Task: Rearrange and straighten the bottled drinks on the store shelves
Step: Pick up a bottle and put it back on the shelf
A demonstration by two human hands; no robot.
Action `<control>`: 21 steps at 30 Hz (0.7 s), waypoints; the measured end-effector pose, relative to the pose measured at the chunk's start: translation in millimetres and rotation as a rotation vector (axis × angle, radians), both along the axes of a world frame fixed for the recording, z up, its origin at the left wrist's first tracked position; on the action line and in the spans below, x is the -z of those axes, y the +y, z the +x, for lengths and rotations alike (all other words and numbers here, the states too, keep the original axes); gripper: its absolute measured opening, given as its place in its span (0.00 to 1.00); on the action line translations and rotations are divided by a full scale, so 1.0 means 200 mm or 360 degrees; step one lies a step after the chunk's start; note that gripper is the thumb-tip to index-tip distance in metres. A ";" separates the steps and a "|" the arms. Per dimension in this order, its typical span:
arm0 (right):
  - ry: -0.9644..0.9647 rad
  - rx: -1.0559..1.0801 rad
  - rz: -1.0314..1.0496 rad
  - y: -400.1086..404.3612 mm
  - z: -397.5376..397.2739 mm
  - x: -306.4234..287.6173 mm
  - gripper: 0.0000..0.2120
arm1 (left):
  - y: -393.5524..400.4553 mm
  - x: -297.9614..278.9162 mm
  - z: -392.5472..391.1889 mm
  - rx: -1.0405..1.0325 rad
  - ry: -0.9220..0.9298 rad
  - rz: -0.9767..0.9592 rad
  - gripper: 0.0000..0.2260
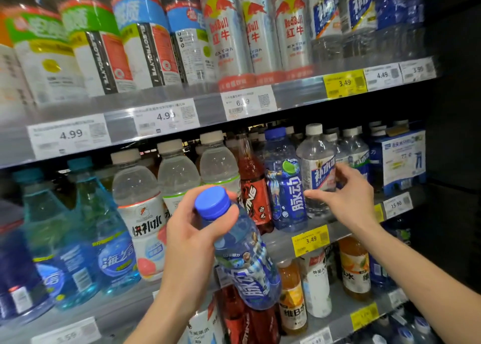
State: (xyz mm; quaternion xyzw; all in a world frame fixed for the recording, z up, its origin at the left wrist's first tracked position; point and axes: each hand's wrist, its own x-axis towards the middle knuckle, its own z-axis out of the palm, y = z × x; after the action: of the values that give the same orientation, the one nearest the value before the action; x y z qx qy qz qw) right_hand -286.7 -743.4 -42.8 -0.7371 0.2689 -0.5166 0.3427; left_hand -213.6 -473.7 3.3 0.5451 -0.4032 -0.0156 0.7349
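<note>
On the middle shelf (283,242), the row of drinks is only partly sorted. One blue bottle (286,187) with a blue cap stands upright between a red bottle (253,187) and a clear bottle (317,171) with a white cap. A second blue bottle of the same kind (247,260) is off the shelf, tilted, held out in front of the row by the left hand (192,229), whose fingers are curled round its neck just under the cap. The right hand (346,195) reaches to the clear bottle, thumb and fingers spread on either side of it and touching its label; whether it has closed into a firm grip is hard to tell. My reading is that the work is in mid-course: the held blue bottle has yet to go back into its place, probably beside its twin, and the clear bottle wants shifting or turning first. Other rows look fairly upright, though blurred.
</note>
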 end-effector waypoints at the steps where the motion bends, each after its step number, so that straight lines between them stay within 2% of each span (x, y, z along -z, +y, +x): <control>1: -0.0043 -0.0011 0.0032 0.00 0.01 0.01 0.37 | 0.00 0.00 0.01 0.0002 0.0003 0.0005 0.20; 4: -0.0094 0.0011 0.0037 0.01 0.01 0.03 0.40 | 0.01 -0.01 0.03 0.0024 0.0032 -0.0011 0.20; 9: 0.0059 0.0135 -0.0084 0.01 0.01 0.07 0.39 | 0.02 -0.03 0.05 0.0003 0.0047 0.0000 0.19; 13: -0.0024 0.0227 -0.0201 0.17 -0.03 0.08 0.29 | 0.07 -0.04 0.05 -0.0012 0.0065 0.0005 0.16; 15: -0.0162 0.0055 -0.0390 0.35 -0.07 0.08 0.21 | 0.10 -0.05 0.06 -0.0009 0.0079 -0.0001 0.16; 17: -0.0120 -0.0360 -0.0426 0.55 -0.09 0.05 0.21 | 0.13 -0.06 0.06 -0.0002 0.0094 0.0012 0.17; 19: 0.0175 -0.0887 -0.0325 0.72 -0.08 0.03 0.29 | 0.17 -0.07 0.06 0.0006 0.0083 0.0057 0.18; 21: 0.0446 -0.1174 -0.0250 0.85 -0.04 0.04 0.40 | 0.22 -0.07 0.07 0.0015 0.0091 0.0084 0.17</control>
State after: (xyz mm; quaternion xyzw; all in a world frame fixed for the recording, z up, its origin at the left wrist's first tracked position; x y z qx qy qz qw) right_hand -294.1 -572.5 -51.5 -0.8714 -0.0100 -0.2724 0.4079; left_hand -200.2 -430.0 17.8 0.5616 -0.3840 -0.0453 0.7316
